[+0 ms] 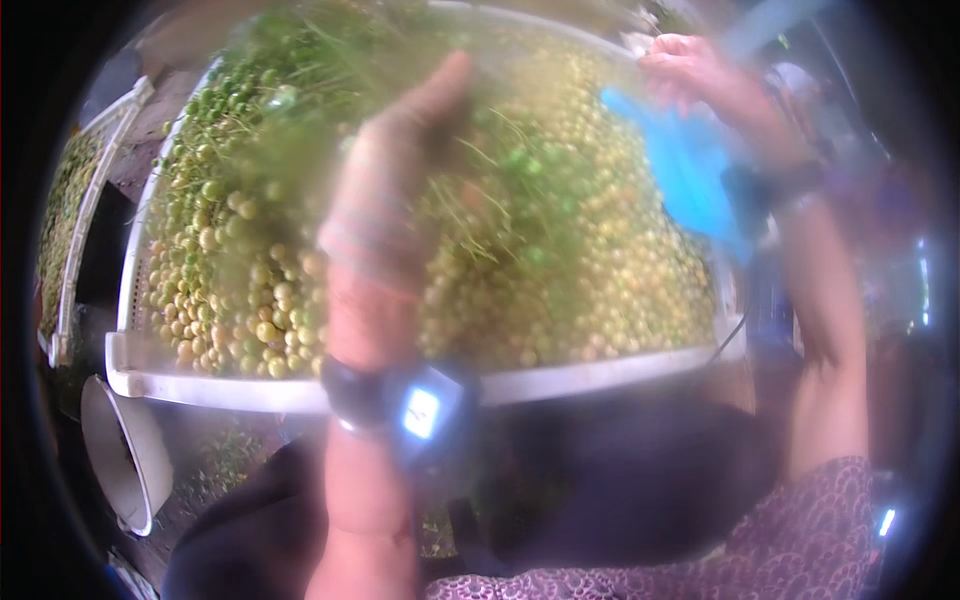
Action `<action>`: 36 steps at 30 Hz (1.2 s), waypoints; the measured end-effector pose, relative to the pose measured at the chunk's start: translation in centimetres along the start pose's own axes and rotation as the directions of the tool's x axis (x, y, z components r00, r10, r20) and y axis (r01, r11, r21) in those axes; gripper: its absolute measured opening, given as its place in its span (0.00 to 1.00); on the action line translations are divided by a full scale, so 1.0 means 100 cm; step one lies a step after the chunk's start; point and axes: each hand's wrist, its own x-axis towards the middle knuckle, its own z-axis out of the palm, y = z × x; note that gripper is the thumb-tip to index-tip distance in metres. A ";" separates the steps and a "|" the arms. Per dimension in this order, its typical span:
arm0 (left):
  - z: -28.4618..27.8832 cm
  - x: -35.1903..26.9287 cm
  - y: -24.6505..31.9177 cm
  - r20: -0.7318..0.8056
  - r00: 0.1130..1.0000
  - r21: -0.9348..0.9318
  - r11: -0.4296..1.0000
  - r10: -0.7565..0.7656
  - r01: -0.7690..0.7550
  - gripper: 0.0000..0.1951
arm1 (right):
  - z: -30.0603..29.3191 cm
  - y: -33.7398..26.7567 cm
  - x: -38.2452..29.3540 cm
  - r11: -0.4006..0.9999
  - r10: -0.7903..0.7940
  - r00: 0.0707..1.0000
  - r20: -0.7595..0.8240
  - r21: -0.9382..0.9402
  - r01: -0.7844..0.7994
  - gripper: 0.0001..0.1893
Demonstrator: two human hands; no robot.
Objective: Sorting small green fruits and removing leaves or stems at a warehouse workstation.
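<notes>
My left hand (397, 142), blurred, is over a large white plastic crate (225, 390) with perforated sides, heaped with small round green and pale yellow fruits (281, 300). Whether it holds anything cannot be told. Thin green stems (480, 217) lie among the fruits beside it. Greener fruits and stems fill the crate's far left part; yellower ones (637, 277) fill the right. Over the far right edge is my right hand (682, 71), its fingers curled near a small whitish thing (637, 41); its grip is unclear. A bright blue, sheet-like thing (686, 172) is just below it.
Another white crate (79, 247) of similar fruits stands at the far left. Near the large crate's front left corner, a white bucket (127, 457) lies tilted. Fallen green bits (232, 450) lie on the ground below. A thin dark cord (731, 337) crosses the crate's right corner.
</notes>
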 end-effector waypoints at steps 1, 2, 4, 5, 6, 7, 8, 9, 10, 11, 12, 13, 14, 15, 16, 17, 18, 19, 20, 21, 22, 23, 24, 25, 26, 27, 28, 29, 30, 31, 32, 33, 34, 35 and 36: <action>-0.001 0.002 -0.004 0.033 0.999 0.066 0.997 0.027 -0.029 0.25 | -0.011 -0.020 -0.019 0.995 -0.027 0.998 0.065 0.097 0.021 0.17; 0.003 0.005 -0.020 0.081 0.996 0.119 0.991 0.044 -0.054 0.26 | -0.016 -0.032 -0.044 0.975 -0.044 0.986 0.163 0.221 0.007 0.17; 0.022 0.012 -0.026 0.186 0.974 0.150 0.976 0.127 -0.156 0.29 | -0.050 -0.074 -0.095 0.888 -0.037 0.926 0.376 0.437 -0.142 0.17; 0.005 0.012 -0.020 0.188 0.971 0.267 0.943 0.149 -0.196 0.30 | -0.029 -0.090 -0.101 0.660 0.038 0.850 0.525 0.626 -0.416 0.18; -0.002 0.015 -0.021 0.203 0.965 0.310 0.924 0.164 -0.222 0.31 | -0.015 -0.084 -0.111 0.695 0.095 0.800 0.592 0.537 -0.479 0.23; -0.002 0.016 -0.022 0.208 0.966 0.307 0.927 0.156 -0.216 0.33 | -0.004 -0.074 -0.127 0.721 0.176 0.740 0.649 0.426 -0.546 0.28; 0.002 0.018 -0.022 0.188 0.982 0.295 0.952 0.029 -0.085 0.34 | -0.005 -0.073 -0.141 0.592 0.222 0.757 0.615 0.532 -0.606 0.31; 0.007 0.019 -0.022 0.185 0.983 0.268 0.961 0.015 -0.065 0.33 | -0.005 -0.059 -0.161 0.755 0.322 0.851 0.415 0.430 -0.496 0.27; 0.011 0.019 -0.023 0.170 0.985 0.231 0.972 0.010 -0.050 0.32 | -0.002 -0.044 -0.181 0.865 0.398 0.897 0.192 0.247 -0.436 0.23; 0.010 0.019 -0.018 0.147 0.989 0.208 0.977 0.014 -0.045 0.32 | -0.001 -0.035 -0.178 0.920 0.386 0.922 0.034 -0.090 -0.382 0.21; 0.013 0.016 -0.021 0.136 0.991 0.182 0.982 0.016 -0.040 0.31 | 0.005 -0.028 -0.180 0.926 0.266 0.952 -0.153 -0.234 -0.296 0.19; 0.016 0.013 -0.023 0.136 0.989 0.166 0.983 0.051 -0.074 0.31 | 0.013 -0.022 -0.179 0.894 0.107 0.944 -0.311 -0.385 -0.228 0.17; 0.017 0.011 -0.025 0.139 0.986 0.165 0.979 0.096 -0.118 0.30 | 0.019 -0.015 -0.177 0.852 0.019 0.929 -0.371 -0.480 -0.209 0.16; 0.015 0.010 -0.024 0.200 0.946 0.220 0.930 0.254 -0.296 0.30 | 0.025 -0.011 -0.172 0.799 -0.071 0.900 -0.429 -0.565 -0.206 0.14; 0.015 0.009 -0.029 0.309 0.835 0.273 0.799 0.455 -0.537 0.29 | 0.027 -0.003 -0.171 0.761 -0.056 0.906 -0.420 -0.606 -0.234 0.14; 0.018 0.011 -0.033 0.398 0.706 0.294 0.647 0.587 -0.704 0.28 | 0.025 0.008 -0.170 0.748 0.036 0.919 -0.394 -0.599 -0.286 0.13; 0.015 0.011 -0.023 0.453 0.634 0.328 0.544 0.627 -0.772 0.28 | 0.027 0.016 -0.160 0.747 0.114 0.921 -0.374 -0.578 -0.327 0.12; 0.014 0.010 -0.011 0.469 0.644 0.364 0.532 0.605 -0.765 0.27 | 0.025 0.025 -0.148 0.760 0.262 0.912 -0.316 -0.514 -0.397 0.11; 0.020 0.008 -0.008 0.475 0.681 0.396 0.556 0.557 -0.731 0.27 | 0.026 0.026 -0.143 0.748 0.413 0.881 -0.230 -0.466 -0.472 0.10; 0.028 0.004 -0.006 0.464 0.743 0.432 0.609 0.482 -0.665 0.27 | 0.027 0.026 -0.142 0.763 0.415 0.883 -0.218 -0.446 -0.468 0.10; 0.037 0.000 -0.002 0.450 0.798 0.468 0.655 0.401 -0.593 0.28 | 0.025 0.027 -0.142 0.774 0.418 0.884 -0.207 -0.427 -0.467 0.10; 0.047 -0.004 0.005 0.437 0.843 0.513 0.683 0.313 -0.520 0.28 | 0.021 0.021 -0.140 0.791 0.419 0.886 -0.200 -0.398 -0.464 0.10; 0.048 -0.003 0.010 0.432 0.844 0.538 0.660 0.318 -0.525 0.26 | 0.017 0.012 -0.134 0.861 0.271 0.942 -0.201 -0.386 -0.330 0.10; 0.053 0.003 0.006 0.373 0.905 0.440 0.820 0.203 -0.366 0.23 | 0.012 0.005 -0.134 0.903 0.123 0.971 -0.203 -0.383 -0.194 0.10; 0.060 0.009 0.001 0.303 0.949 0.299 0.938 0.082 -0.177 0.21 | 0.007 0.001 -0.133 0.923 -0.024 0.978 -0.206 -0.381 -0.057 0.10; 0.063 0.015 0.004 0.225 0.974 0.146 0.989 -0.029 -0.005 0.20 | 0.000 -0.009 -0.127 0.932 -0.105 0.969 -0.223 -0.362 0.018 0.11; 0.068 0.028 0.000 0.213 0.974 0.023 0.997 -0.079 0.076 0.20 | -0.002 -0.017 -0.119 0.936 -0.180 0.955 -0.237 -0.339 0.093 0.11; 0.053 0.030 0.005 0.262 0.951 0.035 0.987 -0.163 0.159 0.22 | -0.003 -0.025 -0.112 0.934 -0.254 0.933 -0.255 -0.316 0.168 0.11; 0.051 0.027 0.020 0.319 0.914 0.047 0.967 -0.251 0.250 0.24 | -0.008 -0.030 -0.108 0.933 -0.269 0.936 -0.228 -0.301 0.196 0.11; 0.050 0.024 0.033 0.381 0.863 0.061 0.940 -0.332 0.335 0.26 | -0.016 -0.037 -0.104 0.930 -0.284 0.939 -0.194 -0.295 0.221 0.12; 0.061 0.018 0.029 0.322 0.900 0.027 0.954 -0.292 0.300 0.26 | -0.019 -0.041 -0.101 0.926 -0.300 0.940 -0.161 -0.286 0.247 0.12; 0.070 0.013 0.027 0.253 0.934 -0.004 0.966 -0.250 0.260 0.27 | -0.019 -0.041 -0.097 0.937 -0.297 0.944 -0.147 -0.234 0.258 0.12; 0.071 0.015 0.020 0.194 0.971 0.088 0.988 -0.140 0.125 0.25 | -0.019 -0.040 -0.091 0.946 -0.294 0.946 -0.133 -0.181 0.269 0.12; 0.073 0.017 0.013 0.132 0.991 0.196 0.981 -0.026 0.000 0.24 | -0.019 -0.037 -0.086 0.952 -0.293 0.949 -0.118 -0.127 0.278 0.11; 0.059 0.027 -0.002 0.114 0.978 0.435 0.876 0.174 -0.207 0.24 | -0.014 -0.033 -0.074 0.940 -0.324 0.936 -0.140 -0.163 0.301 0.12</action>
